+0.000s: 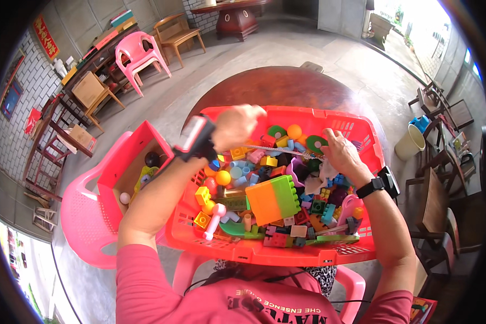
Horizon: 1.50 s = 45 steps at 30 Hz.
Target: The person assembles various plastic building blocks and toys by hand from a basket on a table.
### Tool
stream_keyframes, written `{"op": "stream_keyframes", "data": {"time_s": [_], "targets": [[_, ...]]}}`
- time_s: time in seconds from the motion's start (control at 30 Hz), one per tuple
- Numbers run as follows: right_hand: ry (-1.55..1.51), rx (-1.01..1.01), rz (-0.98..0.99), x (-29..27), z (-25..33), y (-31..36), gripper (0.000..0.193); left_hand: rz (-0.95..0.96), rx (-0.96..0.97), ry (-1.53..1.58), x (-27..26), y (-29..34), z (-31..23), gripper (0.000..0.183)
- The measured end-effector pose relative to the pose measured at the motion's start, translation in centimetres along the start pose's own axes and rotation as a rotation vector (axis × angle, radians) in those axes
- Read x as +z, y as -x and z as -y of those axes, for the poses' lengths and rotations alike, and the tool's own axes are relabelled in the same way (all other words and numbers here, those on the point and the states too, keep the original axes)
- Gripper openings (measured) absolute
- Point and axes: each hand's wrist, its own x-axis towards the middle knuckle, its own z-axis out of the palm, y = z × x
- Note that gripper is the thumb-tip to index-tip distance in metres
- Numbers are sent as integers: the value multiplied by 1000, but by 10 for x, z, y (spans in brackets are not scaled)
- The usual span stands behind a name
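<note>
A red plastic basket point(302, 257) full of mixed toys sits before me. My left hand point(237, 127) is over its far left part, fingers smeared by motion, so whether they hold anything is unclear. My right hand point(342, 154) reaches into the far right part, fingers apart beside a green disc point(316, 143); no firm grip shows. A thin grey strand point(281, 149) lies over the toys between my hands. An orange and green block piece point(272, 200) rests on top nearer me. Around it lie a pink toy dumbbell point(215, 221), a yellow ball point(223, 177) and several small bricks.
Left of the basket, a red box point(109, 189) with a few toys stands on a pink plastic chair point(83, 208). A round brown table point(243, 89) extends beyond the basket. Wooden chairs and a cream bucket point(410, 142) stand to the right.
</note>
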Motion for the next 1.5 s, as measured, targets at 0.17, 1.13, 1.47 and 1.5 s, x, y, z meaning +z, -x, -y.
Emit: {"op": "stream_keyframes", "data": {"time_s": [0.17, 1.13, 1.47, 1.5], "targets": [[29, -49, 13, 2, 1, -3, 51, 169, -4, -307, 59, -24, -31, 32], [-1050, 60, 119, -44, 47, 2, 39, 217, -403, 1380, 41, -7, -62, 44], [-968, 5, 7, -46, 56, 6, 42, 187, -378, 1462, 38, -10, -67, 43], [-930, -1, -23, -46, 56, 6, 42, 180, -396, 1476, 37, -10, -68, 43]]}}
